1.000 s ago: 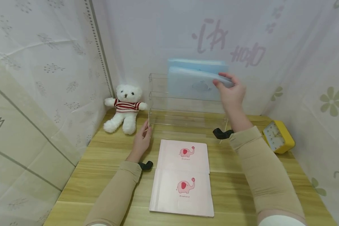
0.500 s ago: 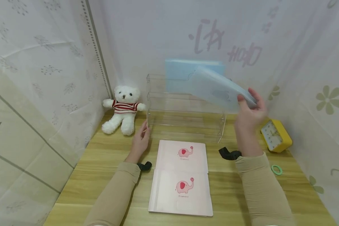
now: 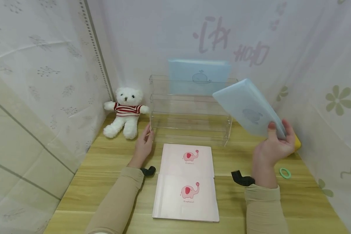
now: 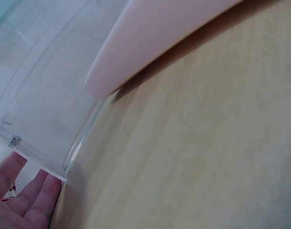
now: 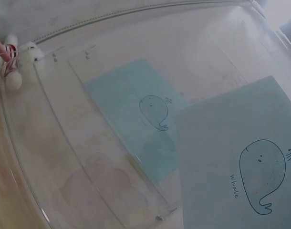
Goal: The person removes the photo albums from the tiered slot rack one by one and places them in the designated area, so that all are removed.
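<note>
1. The right hand [image 3: 273, 148] has drawn a blue whale notebook [image 3: 248, 109] out of the clear acrylic rack [image 3: 190, 109] and now grips its lower corner, thumb on the cover, holding it tilted in the air to the rack's right.
2. That leaves one blue notebook [image 3: 199, 76] standing in the back tier, so the rack is being emptied one book at a time.
3. The left hand [image 3: 144, 146] stays with straight fingers against the rack's left front corner, steadying it.
4. Two pink elephant notebooks [image 3: 187, 182] lie overlapping on the wooden table [image 3: 304, 201] in front.
5. A teddy bear [image 3: 125, 112] sits to the left; a green ring [image 3: 285, 173] and a yellow clock [image 3: 296, 143], mostly hidden, crowd the right side.
</note>
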The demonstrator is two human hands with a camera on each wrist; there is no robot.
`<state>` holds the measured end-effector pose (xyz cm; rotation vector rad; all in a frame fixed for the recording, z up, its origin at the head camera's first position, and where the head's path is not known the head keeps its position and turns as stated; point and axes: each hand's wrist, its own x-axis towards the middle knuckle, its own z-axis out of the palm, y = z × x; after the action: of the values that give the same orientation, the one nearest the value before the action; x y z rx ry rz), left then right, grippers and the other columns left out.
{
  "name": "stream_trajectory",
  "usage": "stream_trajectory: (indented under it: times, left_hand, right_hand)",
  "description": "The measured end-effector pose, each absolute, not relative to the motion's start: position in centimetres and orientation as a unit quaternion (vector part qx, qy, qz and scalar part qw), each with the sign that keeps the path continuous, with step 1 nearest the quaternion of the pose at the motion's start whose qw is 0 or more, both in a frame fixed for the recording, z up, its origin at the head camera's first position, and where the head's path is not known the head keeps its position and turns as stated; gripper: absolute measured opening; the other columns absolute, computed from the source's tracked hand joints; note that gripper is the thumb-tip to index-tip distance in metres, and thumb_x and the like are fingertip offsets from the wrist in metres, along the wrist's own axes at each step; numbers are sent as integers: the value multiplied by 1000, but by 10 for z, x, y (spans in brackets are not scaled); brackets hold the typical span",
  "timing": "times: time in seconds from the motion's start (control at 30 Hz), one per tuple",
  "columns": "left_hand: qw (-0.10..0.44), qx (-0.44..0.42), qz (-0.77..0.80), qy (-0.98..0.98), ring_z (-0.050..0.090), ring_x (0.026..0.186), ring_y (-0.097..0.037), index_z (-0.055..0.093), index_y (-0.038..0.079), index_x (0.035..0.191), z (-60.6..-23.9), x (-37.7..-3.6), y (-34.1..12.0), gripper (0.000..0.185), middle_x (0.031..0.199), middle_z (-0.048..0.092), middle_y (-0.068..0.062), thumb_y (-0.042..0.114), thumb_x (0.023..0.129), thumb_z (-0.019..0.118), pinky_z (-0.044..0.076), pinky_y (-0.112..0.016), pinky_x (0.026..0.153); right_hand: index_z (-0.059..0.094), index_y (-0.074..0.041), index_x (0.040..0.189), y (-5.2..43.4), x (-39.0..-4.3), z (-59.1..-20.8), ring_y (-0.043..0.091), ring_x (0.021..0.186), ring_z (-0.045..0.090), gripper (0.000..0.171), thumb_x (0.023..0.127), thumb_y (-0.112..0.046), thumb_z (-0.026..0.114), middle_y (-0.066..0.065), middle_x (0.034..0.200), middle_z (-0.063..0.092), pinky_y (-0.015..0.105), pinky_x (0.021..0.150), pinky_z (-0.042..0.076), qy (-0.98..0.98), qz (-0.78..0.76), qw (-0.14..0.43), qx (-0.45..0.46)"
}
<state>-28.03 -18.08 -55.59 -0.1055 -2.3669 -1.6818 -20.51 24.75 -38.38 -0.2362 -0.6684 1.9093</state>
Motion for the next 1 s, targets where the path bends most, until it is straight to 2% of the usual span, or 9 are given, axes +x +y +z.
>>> stream_trajectory:
  times: [0.17,0.33,0.57,0.8,0.9,1.0]
  left_hand:
    - [116,-33,-572,-812,71,132,-44,44,30,171,-557,-281,-181,55,159,61,-24,39,117,54,59,-54,102]
    - [116,-36,-571,-812,71,131,-45,43,25,171,-557,-282,-181,55,158,60,-24,35,118,53,60,-50,100]
    - [114,-33,-563,-818,72,131,-45,43,25,171,-554,-281,-180,55,158,60,-24,31,118,53,60,-54,99]
    - [113,-35,-567,-815,71,132,-45,43,27,171,-553,-281,-181,55,158,61,-25,32,118,54,59,-56,102]
    - [113,-34,-567,-815,71,133,-45,43,28,171,-553,-281,-181,55,158,61,-24,34,118,54,59,-57,102]
    - [110,-31,-561,-820,70,134,-45,42,28,172,-555,-281,-181,55,159,60,-24,35,118,53,59,-57,103]
  right_hand:
    - [76,11,112,258,-202,-387,32,118,66,41,75,12,94,18,126,63,40,100,58,-258,799,529,-123]
    - [75,8,112,268,-199,-385,33,121,67,42,75,11,94,18,128,65,42,102,58,-239,804,530,-127]
    - [74,3,112,284,-197,-386,31,127,70,44,74,14,93,15,134,67,44,106,63,-205,820,508,-165]
    - [77,0,112,305,-209,-403,23,131,61,35,82,16,87,11,138,64,34,103,61,-230,815,480,-230]
    - [79,-3,113,313,-215,-417,20,132,59,34,84,12,89,7,139,62,30,101,58,-250,815,451,-263]
    - [80,-7,115,319,-222,-433,20,132,58,31,88,8,86,4,140,61,31,102,57,-276,817,416,-289]
